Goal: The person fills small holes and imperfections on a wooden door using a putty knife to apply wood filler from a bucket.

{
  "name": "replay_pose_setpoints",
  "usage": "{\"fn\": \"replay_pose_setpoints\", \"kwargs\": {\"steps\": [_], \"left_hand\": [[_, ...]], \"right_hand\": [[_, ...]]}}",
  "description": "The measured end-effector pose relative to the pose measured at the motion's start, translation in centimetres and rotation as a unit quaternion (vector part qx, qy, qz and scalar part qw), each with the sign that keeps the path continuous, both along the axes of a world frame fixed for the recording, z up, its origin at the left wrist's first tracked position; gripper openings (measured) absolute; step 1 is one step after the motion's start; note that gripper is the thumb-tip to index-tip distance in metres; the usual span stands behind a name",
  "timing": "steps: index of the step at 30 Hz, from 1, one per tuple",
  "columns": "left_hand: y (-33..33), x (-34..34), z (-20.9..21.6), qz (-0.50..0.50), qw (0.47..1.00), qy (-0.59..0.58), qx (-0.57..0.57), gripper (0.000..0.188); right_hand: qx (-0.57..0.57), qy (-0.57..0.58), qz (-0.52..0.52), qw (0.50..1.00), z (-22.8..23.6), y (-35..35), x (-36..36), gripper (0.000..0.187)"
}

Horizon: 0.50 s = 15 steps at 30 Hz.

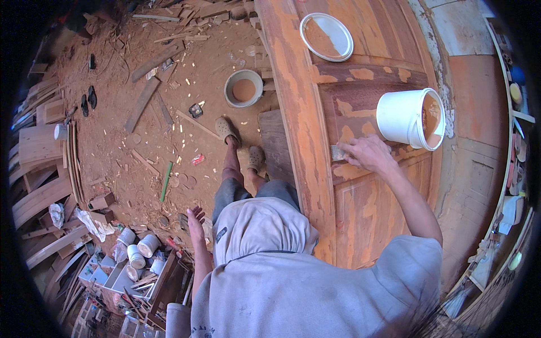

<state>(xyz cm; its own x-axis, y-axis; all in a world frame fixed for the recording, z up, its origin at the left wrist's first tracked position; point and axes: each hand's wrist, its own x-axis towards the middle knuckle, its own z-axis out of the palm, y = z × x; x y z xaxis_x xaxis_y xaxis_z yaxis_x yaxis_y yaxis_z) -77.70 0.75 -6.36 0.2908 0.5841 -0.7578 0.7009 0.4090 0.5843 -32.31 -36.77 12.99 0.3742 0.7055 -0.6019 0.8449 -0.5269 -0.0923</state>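
A big wooden door (360, 197) lies flat. A white bucket (397, 117) on it holds brown paste (433, 114). A round lid (340, 41) has paste on half. A gray basin (229, 94) on the dirt floor (208, 73) holds brown stuff (243, 90). The left hand (196, 224), farther off, is loose and holds nothing. The right hand (369, 153), near the bucket, grips a scraper (337, 152), blade pointing left on the door.

The right fingers (353, 151) hold a scraper (337, 153) at the wooden door (369, 205) (white bucket (399, 115) just beside).

The wooden door (301, 112) bears a white bucket (397, 115) and round lid (337, 37).
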Motion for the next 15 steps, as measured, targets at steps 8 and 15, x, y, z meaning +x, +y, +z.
{"fn": "replay_pose_setpoints", "kwargs": {"steps": [8,15], "left_hand": [[-0.1,1.5,0.1,-0.002,1.0,-0.005,-0.011,0.072],[-0.3,1.2,-0.6,-0.002,1.0,0.001,-0.014,0.072]], "right_hand": [[-0.019,-0.072,-0.006,0.997,-0.9,0.3,-1.9,0.038],[-0.095,-0.134,0.027,0.986,-0.3,2.3,-2.1,0.032]]}}
